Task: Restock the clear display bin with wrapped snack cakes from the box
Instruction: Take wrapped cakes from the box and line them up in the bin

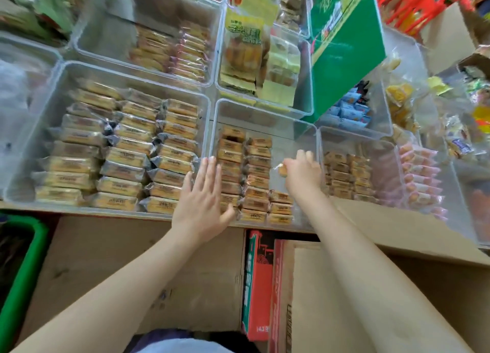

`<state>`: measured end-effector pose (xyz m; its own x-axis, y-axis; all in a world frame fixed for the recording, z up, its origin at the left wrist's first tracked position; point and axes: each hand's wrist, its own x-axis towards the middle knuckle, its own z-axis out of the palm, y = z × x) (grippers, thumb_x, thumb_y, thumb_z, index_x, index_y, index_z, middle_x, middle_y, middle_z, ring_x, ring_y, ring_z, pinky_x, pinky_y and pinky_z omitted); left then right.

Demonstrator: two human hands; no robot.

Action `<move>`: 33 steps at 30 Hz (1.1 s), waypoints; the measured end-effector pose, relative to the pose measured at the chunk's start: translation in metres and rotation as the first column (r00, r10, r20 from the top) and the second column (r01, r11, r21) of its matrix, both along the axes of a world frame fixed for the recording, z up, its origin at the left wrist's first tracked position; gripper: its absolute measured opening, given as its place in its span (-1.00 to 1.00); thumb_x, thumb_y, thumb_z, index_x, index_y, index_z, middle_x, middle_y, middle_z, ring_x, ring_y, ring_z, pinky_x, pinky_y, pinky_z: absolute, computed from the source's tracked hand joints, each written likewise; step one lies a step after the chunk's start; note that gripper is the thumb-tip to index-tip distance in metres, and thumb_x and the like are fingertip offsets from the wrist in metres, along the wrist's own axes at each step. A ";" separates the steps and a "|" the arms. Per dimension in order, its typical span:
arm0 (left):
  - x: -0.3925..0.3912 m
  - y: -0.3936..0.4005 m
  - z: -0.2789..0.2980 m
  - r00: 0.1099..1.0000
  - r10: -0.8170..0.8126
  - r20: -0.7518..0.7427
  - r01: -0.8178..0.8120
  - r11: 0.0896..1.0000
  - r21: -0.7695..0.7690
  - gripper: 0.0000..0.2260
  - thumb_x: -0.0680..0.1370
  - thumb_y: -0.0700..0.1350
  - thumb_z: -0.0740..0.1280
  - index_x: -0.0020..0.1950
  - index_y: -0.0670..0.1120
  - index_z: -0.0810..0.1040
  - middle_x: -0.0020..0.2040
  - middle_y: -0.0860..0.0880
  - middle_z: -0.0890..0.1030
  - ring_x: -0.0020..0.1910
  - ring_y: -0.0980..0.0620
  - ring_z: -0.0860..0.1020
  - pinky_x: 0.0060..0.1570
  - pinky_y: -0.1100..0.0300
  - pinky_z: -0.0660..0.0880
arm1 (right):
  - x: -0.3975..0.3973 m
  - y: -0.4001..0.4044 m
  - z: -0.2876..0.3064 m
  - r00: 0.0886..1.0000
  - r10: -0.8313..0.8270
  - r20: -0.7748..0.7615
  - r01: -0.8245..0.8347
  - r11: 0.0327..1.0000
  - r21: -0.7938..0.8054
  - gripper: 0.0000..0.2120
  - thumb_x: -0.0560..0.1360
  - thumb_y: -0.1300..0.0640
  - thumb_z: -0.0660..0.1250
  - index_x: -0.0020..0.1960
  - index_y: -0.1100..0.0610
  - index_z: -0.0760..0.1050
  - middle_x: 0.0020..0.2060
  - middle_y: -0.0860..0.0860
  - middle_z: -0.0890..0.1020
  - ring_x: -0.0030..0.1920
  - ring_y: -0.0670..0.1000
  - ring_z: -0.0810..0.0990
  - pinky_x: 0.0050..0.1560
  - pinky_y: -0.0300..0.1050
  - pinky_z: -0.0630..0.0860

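Cardboard box (371,286); tan clear-wrapped snack cakes (245,177)

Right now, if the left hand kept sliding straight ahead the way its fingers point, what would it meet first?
Most likely the left column of wrapped snack cakes in the clear display bin; the left hand, fingers straight, already lies over the near end of that column. Height above them is unclear.

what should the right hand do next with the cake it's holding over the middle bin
Probably lower the snack cake into the bare right column of the clear bin. The right hand holds it above that gap, where only two cakes lie at the near end, while the left hand rests flat on the full left column.
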<state>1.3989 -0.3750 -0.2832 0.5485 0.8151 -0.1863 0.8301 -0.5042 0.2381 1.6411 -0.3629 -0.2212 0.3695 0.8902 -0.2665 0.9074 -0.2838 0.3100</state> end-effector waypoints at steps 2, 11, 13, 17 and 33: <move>0.000 0.001 -0.002 1.000 -0.006 0.007 0.006 1.000 -0.005 -0.22 0.60 0.30 -0.20 0.62 -0.21 -0.27 0.61 -0.24 -0.31 0.61 -0.17 -0.31 0.59 -0.18 -0.02 | 0.003 -0.001 -0.020 1.000 0.011 0.014 -0.009 0.993 -0.116 -0.71 0.55 0.27 0.31 0.24 0.09 0.58 0.21 0.12 0.45 0.29 0.16 0.36 0.22 0.02 0.41; 0.002 0.000 -0.002 1.000 0.003 0.008 -0.003 1.000 -0.008 -0.24 0.58 0.25 -0.18 0.63 -0.21 -0.20 0.62 -0.23 -0.28 0.62 -0.16 -0.29 0.59 -0.18 -0.02 | -0.011 -0.012 -0.055 0.992 -0.028 -0.123 -0.027 0.907 -0.420 -0.51 0.62 0.30 0.20 0.52 0.30 0.19 0.39 0.20 0.39 0.40 0.21 0.36 0.38 0.05 0.38; 0.002 0.001 -0.001 1.000 0.002 -0.006 -0.002 1.000 -0.002 -0.24 0.58 0.25 -0.18 0.63 -0.21 -0.22 0.62 -0.24 -0.30 0.61 -0.16 -0.30 0.60 -0.17 -0.04 | -0.021 -0.019 -0.060 0.996 -0.020 -0.082 -0.020 0.884 -0.467 -0.26 0.60 0.23 0.30 0.58 0.37 -0.07 0.52 0.26 0.18 0.53 0.28 0.17 0.48 0.10 0.30; 0.000 0.001 0.001 0.999 -0.009 -0.040 0.009 1.000 -0.015 -0.23 0.58 0.26 -0.18 0.63 -0.20 -0.24 0.61 -0.24 -0.32 0.61 -0.16 -0.32 0.60 -0.16 -0.03 | -0.035 -0.031 -0.026 0.948 -0.096 -0.303 -0.015 0.939 -0.345 -0.61 0.60 0.23 0.21 0.42 0.27 0.38 0.32 0.19 0.50 0.24 0.15 0.53 0.18 -0.02 0.55; 0.110 -0.186 0.127 0.782 0.222 0.582 0.169 0.823 -0.542 -0.52 0.57 0.19 0.37 0.46 0.09 0.42 0.35 0.12 0.49 0.20 0.21 0.52 0.13 0.21 0.49 | 0.054 -0.273 0.096 0.900 0.173 -0.400 0.155 0.731 0.664 -0.78 0.59 0.17 0.20 -0.02 0.15 0.62 -0.27 0.02 0.66 -0.31 -0.06 0.54 -0.31 -0.21 0.43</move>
